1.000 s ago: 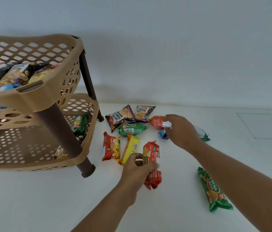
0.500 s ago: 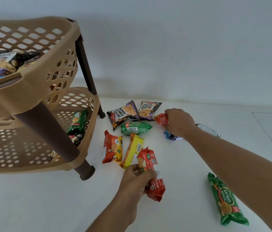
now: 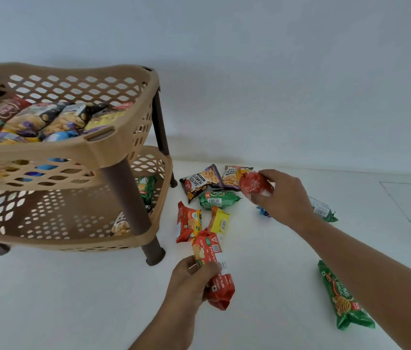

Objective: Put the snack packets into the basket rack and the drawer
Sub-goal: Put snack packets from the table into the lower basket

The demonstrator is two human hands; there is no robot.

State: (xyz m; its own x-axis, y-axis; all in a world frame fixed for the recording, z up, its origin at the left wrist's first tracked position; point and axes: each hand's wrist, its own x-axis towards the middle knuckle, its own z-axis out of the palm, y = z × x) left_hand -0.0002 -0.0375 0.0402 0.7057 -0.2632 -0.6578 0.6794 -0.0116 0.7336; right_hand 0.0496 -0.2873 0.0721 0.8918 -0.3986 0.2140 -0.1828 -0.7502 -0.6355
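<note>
Both hands are busy here. The left hand (image 3: 190,279) has its fingers wrapped around the middle of a long red biscuit packet (image 3: 222,291), held tilted low over the white surface (image 3: 47,299) with the top end pointing at the pile. I honestly can't tell if the bottom end is touching down. The right hand (image 3: 284,198) is further back, with its fingers clamped on a small red packet (image 3: 253,184), which is lifted right in front of the two salted peanut packets (image 3: 200,181) lying side by side near the wall. Just in front of those is a green packet (image 3: 218,199), then an orange-red packet (image 3: 188,222) and a yellow packet (image 3: 221,221) next to each other, all loose on the surface between the hands and the rack. A blue wrapper (image 3: 263,213) peeks out from under the right hand and a green-and-white packet (image 3: 323,210) is half hidden behind that wrist. A long green biscuit pack (image 3: 343,299) lies off on its own beside the right forearm. The tan basket rack (image 3: 93,150) with dark brown legs stands on the left. Its top basket is stuffed with a heap of packets (image 3: 55,122). The lower basket has a green biscuit packet (image 3: 146,188) leaning at the right end and a peanut bag (image 3: 121,224) partly hidden behind the front leg.
</note>
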